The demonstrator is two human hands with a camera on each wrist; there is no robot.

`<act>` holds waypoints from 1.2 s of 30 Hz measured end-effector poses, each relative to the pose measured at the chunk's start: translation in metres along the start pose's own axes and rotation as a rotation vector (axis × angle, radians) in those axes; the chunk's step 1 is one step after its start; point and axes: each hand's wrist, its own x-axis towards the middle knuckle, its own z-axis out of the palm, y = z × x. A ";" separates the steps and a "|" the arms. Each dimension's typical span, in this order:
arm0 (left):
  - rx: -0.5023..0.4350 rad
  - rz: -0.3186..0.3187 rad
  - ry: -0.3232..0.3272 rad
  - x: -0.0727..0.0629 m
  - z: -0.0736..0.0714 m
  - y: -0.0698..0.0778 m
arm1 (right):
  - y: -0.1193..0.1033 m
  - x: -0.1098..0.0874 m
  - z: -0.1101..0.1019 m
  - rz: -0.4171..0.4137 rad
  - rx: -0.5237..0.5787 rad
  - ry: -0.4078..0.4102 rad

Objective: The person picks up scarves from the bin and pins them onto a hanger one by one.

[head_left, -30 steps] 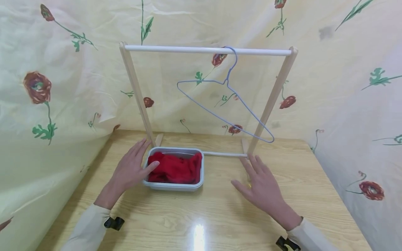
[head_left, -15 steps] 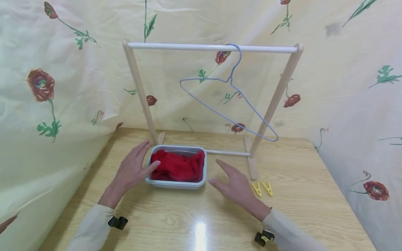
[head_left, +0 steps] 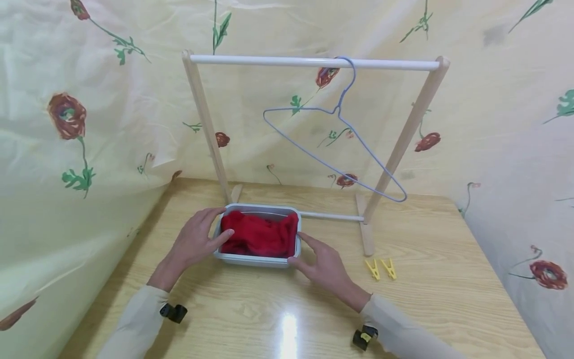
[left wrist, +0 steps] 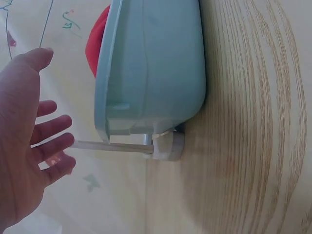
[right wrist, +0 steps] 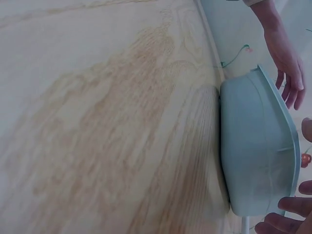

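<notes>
Behind the tub hangs a flowered sheet (head_left: 134,75), and under the tub spreads the wood-grain table (head_left: 448,289). A small rack (head_left: 287,61) stands just behind the tub, which hides part of its lower bar. Above the tub and to its right, a blue wire hanger (head_left: 338,107) hangs bare from the top bar. The tub (head_left: 255,261) itself, pale blue-grey, sits flat on the table, with a crumpled red cloth (head_left: 260,234) inside it. At the tub's left side, the left hand (head_left: 195,239) has its fingers loose and gripping nothing, the thumb reaching over the opening. At its right side, the right hand (head_left: 325,267) spans the rim with fingers spread, seemingly touching without clasping; how firm that contact is, I cannot tell. The step looks like bringing both hands to the tub, and the next move would call for an even, two-sided hold on it. To the tub's right, well apart, lie two yellow clips (head_left: 374,269).
</notes>
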 end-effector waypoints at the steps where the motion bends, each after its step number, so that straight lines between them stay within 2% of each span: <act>1: -0.001 0.004 -0.004 0.001 0.001 -0.001 | 0.001 0.000 0.001 0.001 -0.002 0.000; 7: 0.015 0.020 -0.037 0.007 0.009 -0.011 | 0.002 0.001 0.003 0.025 -0.006 -0.023; 16: 0.022 -0.026 -0.086 0.014 0.014 -0.021 | 0.003 0.002 0.002 0.026 0.032 -0.025; 20: 0.051 -0.016 -0.093 0.015 0.016 -0.024 | 0.004 0.002 0.001 0.049 0.050 -0.030; 31: 0.097 0.038 -0.051 0.020 0.019 -0.026 | 0.004 0.003 0.001 0.063 0.067 -0.033; 36: 0.154 0.109 -0.001 0.021 0.020 -0.024 | 0.004 0.002 0.001 0.057 0.077 -0.026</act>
